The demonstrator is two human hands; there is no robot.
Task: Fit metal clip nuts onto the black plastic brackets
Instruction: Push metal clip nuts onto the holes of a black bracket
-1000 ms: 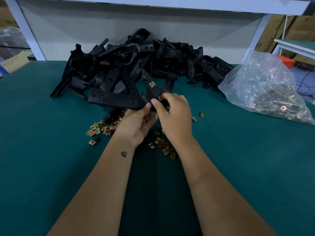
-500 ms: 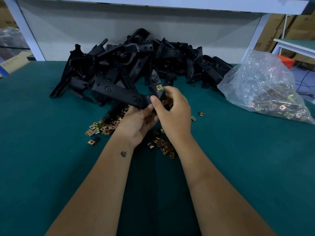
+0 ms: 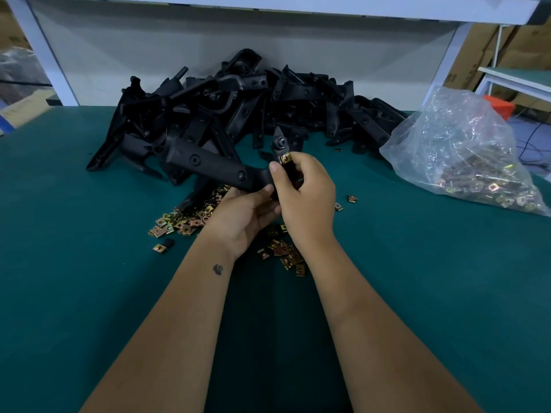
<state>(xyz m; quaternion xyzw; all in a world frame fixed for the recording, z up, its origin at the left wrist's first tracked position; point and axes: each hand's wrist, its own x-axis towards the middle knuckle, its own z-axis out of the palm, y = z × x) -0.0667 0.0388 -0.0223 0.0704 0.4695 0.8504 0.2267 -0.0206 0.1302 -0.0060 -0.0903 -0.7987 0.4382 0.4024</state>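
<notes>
Centrally, a black plastic bracket (image 3: 208, 162) was held above the green table (image 3: 417, 278) by both hands. The left hand (image 3: 243, 216) was curled under the bracket's near end, thumb on top, fingers below. The right hand (image 3: 307, 198) was closed round an upright arm of the same bracket, thumb tip pressed on its left side. A brass-coloured clip nut (image 3: 285, 158) was seated on that arm, just above the right thumb, at abt 12 o'clock from the hands. Whether a 2nd nut was pinched inside the right hand couldn't be told.

Behind, at 11 to 1 o'clock, a pile of black brackets (image 3: 298, 93) was heaped against the grey back panel (image 3: 208, 49). Loose clip nuts (image 3: 179, 222) were scattered on the table at 9 o'clock of the hands, partly under the held bracket; a smaller cluster (image 3: 283, 251) was lying between the wrists. 2 stray nuts (image 3: 351, 198) were seen at 3 o'clock. A clear plastic bag (image 3: 459, 150) w/ more nuts inside was slumped at 2 o'clock, well apart from the hands.
</notes>
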